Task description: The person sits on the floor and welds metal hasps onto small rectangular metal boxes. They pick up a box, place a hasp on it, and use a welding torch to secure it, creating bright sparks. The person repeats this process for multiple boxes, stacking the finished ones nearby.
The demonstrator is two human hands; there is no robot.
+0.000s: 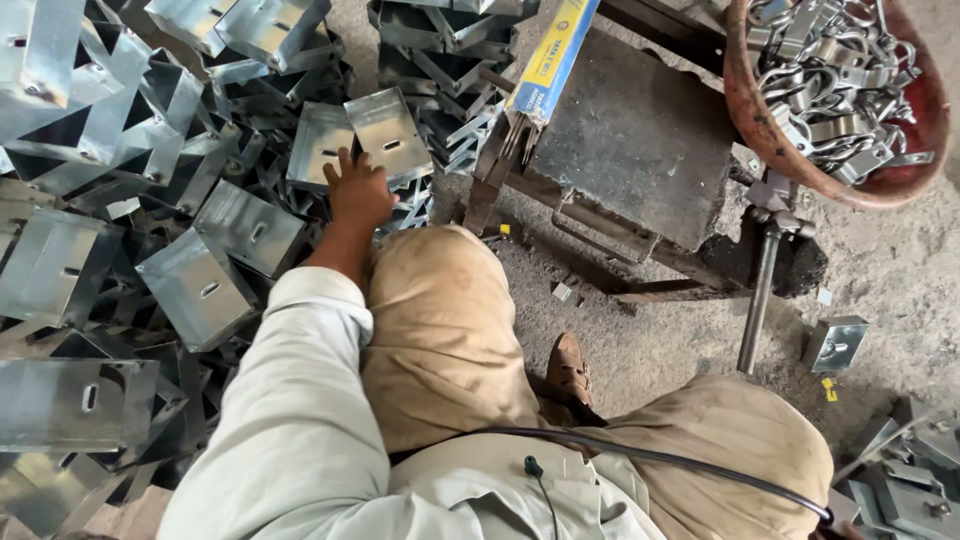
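My left hand (pixel 357 192) reaches out over a heap of bent galvanised sheet-metal brackets (pixel 205 285) on the left. Its fingers rest on the edge of one slotted bracket (pixel 385 135) at the top of the heap, gripping it. My arm wears a light grey sleeve (pixel 290 400). My right hand is out of sight. My knees in tan trousers (pixel 440 330) fill the middle, with a brown shoe (pixel 568 370) between them.
A dark metal block on a low frame (pixel 630 140) stands ahead, with a blue and yellow box (pixel 555 55) leaning on it. A rusty red bowl of metal clamps (pixel 840 90) sits top right. A steel rod (pixel 758 300) and an assembled bracket (pixel 835 343) lie on the gritty floor.
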